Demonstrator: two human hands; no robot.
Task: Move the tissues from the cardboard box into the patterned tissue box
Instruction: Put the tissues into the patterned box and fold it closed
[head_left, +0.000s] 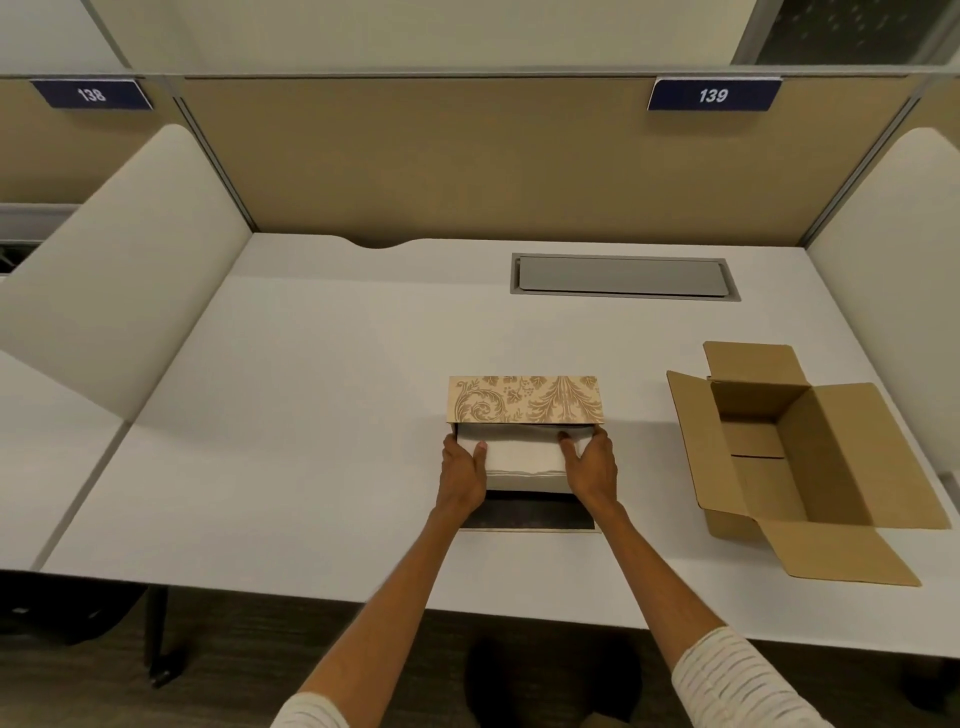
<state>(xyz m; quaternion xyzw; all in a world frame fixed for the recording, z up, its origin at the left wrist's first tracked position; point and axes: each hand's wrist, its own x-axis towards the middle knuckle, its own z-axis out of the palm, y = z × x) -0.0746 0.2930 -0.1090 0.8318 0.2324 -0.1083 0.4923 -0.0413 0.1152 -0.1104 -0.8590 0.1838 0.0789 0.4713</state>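
Observation:
The patterned tissue box (524, 399) lies on the white desk, its beige floral side up and its near end open, with a dark flap (527, 512) flat on the desk in front of it. A white stack of tissues (524, 460) sits half inside that open end. My left hand (462, 475) grips the stack's left side and my right hand (589, 470) grips its right side. The cardboard box (789, 457) stands open at the right with its flaps spread, and its visible inside shows nothing.
A grey cable hatch (623, 276) is set into the desk (311, 415) behind the boxes. Beige partition walls close off the back and both sides. The desk's front edge runs just below my forearms.

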